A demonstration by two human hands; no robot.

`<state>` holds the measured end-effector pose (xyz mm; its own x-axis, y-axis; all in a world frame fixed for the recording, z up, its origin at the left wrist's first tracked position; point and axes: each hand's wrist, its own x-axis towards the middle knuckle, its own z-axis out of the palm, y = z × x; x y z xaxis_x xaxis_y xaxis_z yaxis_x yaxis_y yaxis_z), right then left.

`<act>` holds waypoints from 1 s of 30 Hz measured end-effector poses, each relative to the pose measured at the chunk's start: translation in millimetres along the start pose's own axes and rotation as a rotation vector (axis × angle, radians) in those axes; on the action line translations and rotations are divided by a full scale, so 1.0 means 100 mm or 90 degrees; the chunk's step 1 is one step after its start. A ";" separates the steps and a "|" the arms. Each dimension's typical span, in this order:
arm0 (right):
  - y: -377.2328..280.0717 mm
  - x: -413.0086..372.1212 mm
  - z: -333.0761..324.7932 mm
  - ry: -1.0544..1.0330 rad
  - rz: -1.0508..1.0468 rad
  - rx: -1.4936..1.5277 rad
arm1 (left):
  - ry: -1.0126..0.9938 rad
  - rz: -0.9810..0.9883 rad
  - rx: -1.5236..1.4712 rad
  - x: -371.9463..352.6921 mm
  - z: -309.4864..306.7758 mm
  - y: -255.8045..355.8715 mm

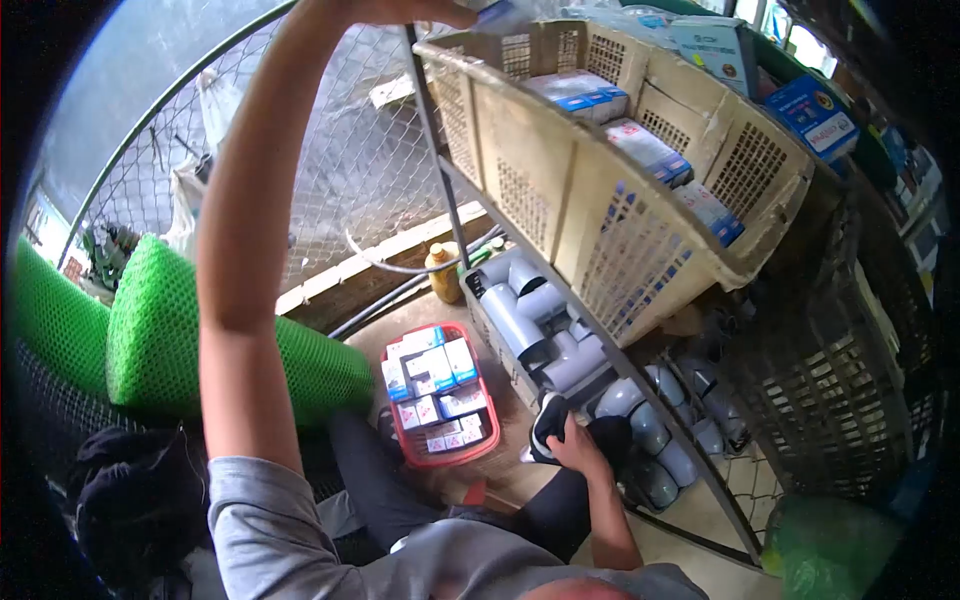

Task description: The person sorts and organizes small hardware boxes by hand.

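My left arm is raised on the left, and my left hand (425, 10) is cut by the top edge, its fingers closed on a blurred blue box (502, 16) beside the beige crate's rim. Low at centre right, my right hand (580, 450) rests against a black-and-white shoe (548, 425), fingers apart and holding nothing visible. A beige plastic crate (560, 190) on a metal rack contains blue-and-white boxes (648, 152). On the floor, a red basket (462, 458) contains several small white-and-blue boxes (425, 372).
Grey pipe fittings (515, 320) lie in containers beneath the rack (640, 385). Green mesh rolls (165, 330) stand left, before a wire fence (350, 140). A yellow bottle (442, 272) stands behind the red basket. Dark crates (820, 370) are at right.
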<state>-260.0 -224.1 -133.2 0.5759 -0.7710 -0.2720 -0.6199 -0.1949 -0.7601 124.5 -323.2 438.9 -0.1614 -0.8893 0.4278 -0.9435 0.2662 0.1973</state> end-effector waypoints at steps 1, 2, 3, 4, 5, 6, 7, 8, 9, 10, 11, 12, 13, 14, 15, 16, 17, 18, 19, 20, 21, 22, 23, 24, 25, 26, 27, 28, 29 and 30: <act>-0.11 0.02 -0.03 -0.027 -0.001 -0.014 | 0.080 0.061 0.032 -0.30 0.07 0.08; -0.18 0.05 -0.03 -0.054 -0.002 -0.028 | 0.159 0.122 0.065 -0.61 0.17 0.15; -0.10 0.14 0.03 -0.065 -0.085 -0.018 | 0.223 0.107 0.101 -0.91 0.33 0.19; -0.41 0.14 -0.12 -0.132 -0.060 -0.082 | 0.278 0.115 0.037 -1.23 0.52 0.17; -0.62 0.19 -0.22 -0.187 -0.087 -0.024 | 0.333 0.120 -0.029 -1.57 0.74 0.16; -0.41 0.36 -0.05 -0.107 -0.274 -0.002 | 0.362 0.088 -0.117 -1.86 0.98 0.21; -0.70 0.37 -0.15 -0.128 -0.260 0.043 | 0.356 0.051 -0.212 -2.16 1.21 0.24; -0.98 0.38 -0.25 -0.148 -0.245 0.087 | 0.362 0.036 -0.329 -2.40 1.43 0.31; -1.08 0.47 -0.25 -0.152 -0.316 0.185 | 0.367 0.032 -0.448 -2.63 1.67 0.35; -1.01 0.67 -0.09 -0.093 -0.459 0.290 | 0.377 0.026 -0.567 -2.84 1.94 0.36; -1.24 0.61 -0.13 -0.151 -0.442 0.397 | 0.363 -0.045 -0.653 -3.05 2.16 0.44; -1.46 0.55 -0.17 -0.207 -0.419 0.504 | 0.374 -0.068 -0.713 -3.22 2.36 0.53; -1.43 0.55 0.01 -0.197 -0.390 0.657 | 0.372 -0.107 -0.737 -3.39 2.54 0.64; -1.41 0.53 0.20 -0.177 -0.350 0.813 | 0.366 -0.149 -0.761 -3.54 2.69 0.72; -1.54 0.48 0.27 -0.219 -0.357 0.870 | 0.334 -0.168 -0.782 -3.70 2.82 0.77; -1.70 0.38 0.29 -0.255 -0.359 0.931 | 0.314 -0.211 -0.813 -3.87 2.94 0.83; -1.78 0.29 0.38 -0.184 -0.225 0.941 | 0.299 -0.217 -0.817 -4.00 3.03 0.86; -1.82 0.26 0.45 -0.158 -0.139 0.932 | 0.283 -0.218 -0.822 -4.12 3.10 0.91; -1.86 0.20 0.55 -0.150 -0.109 0.986 | 0.312 -0.258 -0.800 -4.19 3.10 1.00; -1.91 0.16 0.65 -0.142 -0.088 1.039 | 0.301 -0.266 -0.808 -4.28 3.16 0.99; -1.98 0.09 0.76 -0.082 -0.051 1.060 | 0.311 -0.257 -0.712 -4.39 3.25 0.94; -2.00 0.03 0.86 -0.077 -0.047 1.062 | 0.323 -0.245 -0.614 -4.48 3.30 0.91; -2.02 -0.03 0.95 -0.064 -0.015 1.073 | 0.358 -0.279 -0.619 -4.55 3.35 0.90; -2.03 -0.07 1.02 -0.051 0.014 1.084 | 0.358 -0.273 -0.621 -4.60 3.33 0.88; -1.98 -0.08 0.99 -0.068 0.030 1.092 | 0.353 -0.262 -0.580 -4.57 3.32 0.90; -1.99 -0.09 1.01 -0.063 0.023 1.091 | 0.350 -0.242 -0.543 -4.61 3.30 0.88; -2.00 -0.11 1.03 -0.065 0.018 1.088 | 0.318 -0.252 -0.564 -4.66 3.28 0.85; -2.00 -0.15 1.04 -0.067 0.014 1.084 | 0.318 -0.247 -0.569 -4.71 3.25 0.83; -1.99 -0.17 1.04 -0.067 0.002 1.083 | 0.354 -0.257 -0.578 -4.74 3.22 0.82; -1.90 -0.17 1.05 -0.078 -0.039 1.065 | 0.393 -0.267 -0.586 -4.76 3.16 0.79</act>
<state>-95.9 -110.0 -46.0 0.6607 -0.7235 -0.1998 0.5678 0.6559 -0.4973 35.8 4.1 -28.0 0.5168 -0.7076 0.4818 -0.2853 0.3883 0.8763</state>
